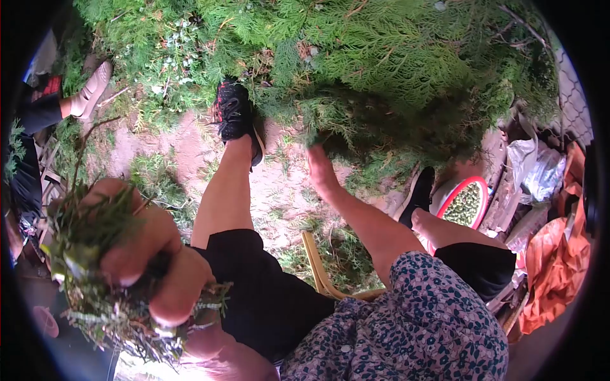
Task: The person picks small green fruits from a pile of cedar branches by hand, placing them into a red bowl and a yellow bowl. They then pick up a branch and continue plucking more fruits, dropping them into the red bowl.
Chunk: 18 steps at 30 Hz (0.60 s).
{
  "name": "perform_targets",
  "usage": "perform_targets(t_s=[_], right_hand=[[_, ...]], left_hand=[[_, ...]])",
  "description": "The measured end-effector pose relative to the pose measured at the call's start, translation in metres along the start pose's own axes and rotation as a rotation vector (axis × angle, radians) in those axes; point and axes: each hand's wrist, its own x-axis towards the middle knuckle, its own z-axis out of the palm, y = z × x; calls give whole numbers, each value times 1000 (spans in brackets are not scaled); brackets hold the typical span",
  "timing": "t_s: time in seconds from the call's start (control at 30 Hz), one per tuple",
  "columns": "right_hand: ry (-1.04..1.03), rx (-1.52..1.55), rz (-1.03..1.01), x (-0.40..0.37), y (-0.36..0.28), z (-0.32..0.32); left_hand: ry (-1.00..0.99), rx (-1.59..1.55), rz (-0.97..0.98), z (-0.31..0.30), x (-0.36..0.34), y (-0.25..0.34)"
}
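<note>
My left hand [146, 247] is raised close to the camera at the lower left, fingers curled around a bunch of conifer sprigs [101, 317]. Bits of green and cut-looking stems stick out on both sides of the fist. My right hand [323, 170] reaches forward, low over the ground, and grips a dark, blurred conifer branch [400, 127]. Foliage hides most of its fingers. Beyond it spreads a large heap of green conifer branches [394, 51], with small pale cones among the sprays at left.
A red-rimmed container [484, 193] of small green pieces stands by my right foot. Orange cloth [553, 267], crumpled plastic [543, 168] and wood pieces lie at right. A yellowish curved frame [314, 263] is between my legs. Another person's foot [92, 92] shows at upper left.
</note>
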Motion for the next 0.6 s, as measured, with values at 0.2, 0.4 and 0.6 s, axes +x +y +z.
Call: perform_targets(t_s=[0.2,0.4,0.6], right_hand=[[-150,220,232,-48,-56,-55],[172,145,343,0,-54,-86],[39,-304,-30,-5,6,-64]], left_hand=[[102,-31,108,27,14,-37],[61,-18,182,31,20,-46],[78,-100,171,26,18,-47]])
